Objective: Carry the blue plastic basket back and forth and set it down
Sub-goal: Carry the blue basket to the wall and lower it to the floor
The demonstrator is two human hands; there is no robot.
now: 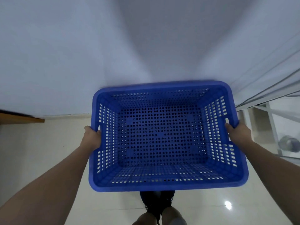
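Note:
An empty blue plastic basket with perforated walls and floor hangs in the air in front of me, above the pale tiled floor. My left hand grips the handle slot in its left wall. On the opposite side my right hand is closed on the right handle slot. The basket is held roughly level, with its far edge close to a white wall. My legs and dark shorts show just below its near rim.
A white wall stands straight ahead, meeting another in a corner. A brown wooden edge juts in at the left. At the right is a glass-and-metal frame with a grey round object behind it.

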